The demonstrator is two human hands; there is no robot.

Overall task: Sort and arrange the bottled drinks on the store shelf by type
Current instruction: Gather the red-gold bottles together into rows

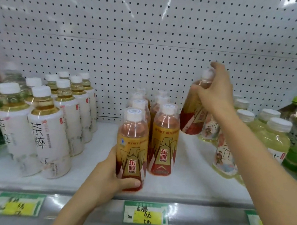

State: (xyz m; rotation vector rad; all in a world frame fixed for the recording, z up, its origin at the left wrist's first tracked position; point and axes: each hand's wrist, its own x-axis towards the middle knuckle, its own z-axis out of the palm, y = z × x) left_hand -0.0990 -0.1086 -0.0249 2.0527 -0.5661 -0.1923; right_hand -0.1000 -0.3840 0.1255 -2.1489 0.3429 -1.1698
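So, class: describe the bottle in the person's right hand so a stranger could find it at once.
Start at the white pegboard behind the shelf. Right of centre, the right hand grips a gold-and-red bottle by its neck. It alone is tilted, while its matching neighbours stand upright in rows.

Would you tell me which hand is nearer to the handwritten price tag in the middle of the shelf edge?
Left. The left hand holds a red-gold bottle just above the price tag; the right hand holds another bottle, raised farther back.
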